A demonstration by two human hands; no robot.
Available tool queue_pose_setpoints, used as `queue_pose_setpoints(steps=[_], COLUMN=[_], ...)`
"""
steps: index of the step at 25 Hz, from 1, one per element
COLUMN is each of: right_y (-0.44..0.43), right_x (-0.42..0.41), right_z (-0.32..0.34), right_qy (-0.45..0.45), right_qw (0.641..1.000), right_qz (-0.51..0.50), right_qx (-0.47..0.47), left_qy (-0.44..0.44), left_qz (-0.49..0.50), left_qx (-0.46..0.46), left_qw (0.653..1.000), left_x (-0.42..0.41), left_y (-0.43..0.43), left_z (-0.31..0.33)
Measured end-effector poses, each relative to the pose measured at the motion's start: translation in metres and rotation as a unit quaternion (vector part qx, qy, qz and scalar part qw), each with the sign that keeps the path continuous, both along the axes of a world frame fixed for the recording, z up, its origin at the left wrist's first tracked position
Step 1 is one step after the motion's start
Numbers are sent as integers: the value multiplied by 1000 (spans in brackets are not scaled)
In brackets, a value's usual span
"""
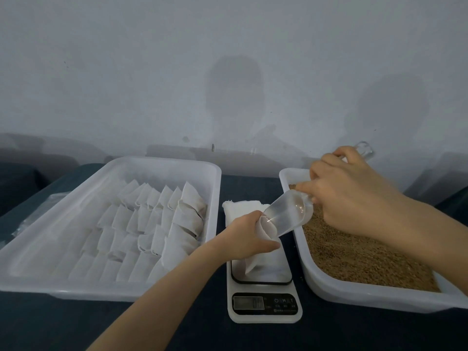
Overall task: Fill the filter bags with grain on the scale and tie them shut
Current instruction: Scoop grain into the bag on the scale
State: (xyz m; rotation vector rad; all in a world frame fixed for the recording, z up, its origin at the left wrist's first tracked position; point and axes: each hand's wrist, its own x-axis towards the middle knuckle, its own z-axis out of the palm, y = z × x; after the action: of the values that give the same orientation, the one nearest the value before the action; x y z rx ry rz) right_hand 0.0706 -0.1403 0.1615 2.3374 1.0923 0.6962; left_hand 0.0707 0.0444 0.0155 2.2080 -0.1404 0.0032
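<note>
While it sits on the white digital kitchen scale (264, 317) at near centre, the white paper filter bag (253, 264) looks limp and creased, mouth up. Left hand (247, 236) reaches in from near left, fingers curled round the bag's mouth. Right hand (354, 196), over brown grain (354, 259) in the white plastic tray (367, 298), grips a clear plastic scoop (286, 214), tilted, lip at the bag mouth.

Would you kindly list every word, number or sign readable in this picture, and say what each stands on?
"M" and "T", beside a power symbol: on the scale, button panel.
Digits on the display: too blurred to read.
Small print under the buttons: too small to read.
filter bag, scoop: no text visible.
</note>
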Motion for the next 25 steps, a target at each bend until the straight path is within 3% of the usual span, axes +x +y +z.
queue_pose_setpoints(steps=[4,8,13,16,19,25], right_y=[-2,-11,-60,-88,-104,-114], right_x=[-5,1,40,63,75,90], right_z=[1,1,3,-21,-57,-104], right_qy=[-84,-77,-47,-11,58,99], right_qw=[994,993,989,973,962,952], right_qz=[60,59,-116,-225,-264,-283], right_qx=[40,60,83,43,25,67], left_qy=[7,14,24,28,33,27], left_qz=[0,1,11,12,14,18], left_qx=[-34,-41,-31,-31,-25,-16], left_qw=[999,999,999,999,999,999], left_x=[-1,0,1,2,2,-1], left_y=[2,3,3,4,3,2], left_z=[1,-1,-2,-3,-3,2])
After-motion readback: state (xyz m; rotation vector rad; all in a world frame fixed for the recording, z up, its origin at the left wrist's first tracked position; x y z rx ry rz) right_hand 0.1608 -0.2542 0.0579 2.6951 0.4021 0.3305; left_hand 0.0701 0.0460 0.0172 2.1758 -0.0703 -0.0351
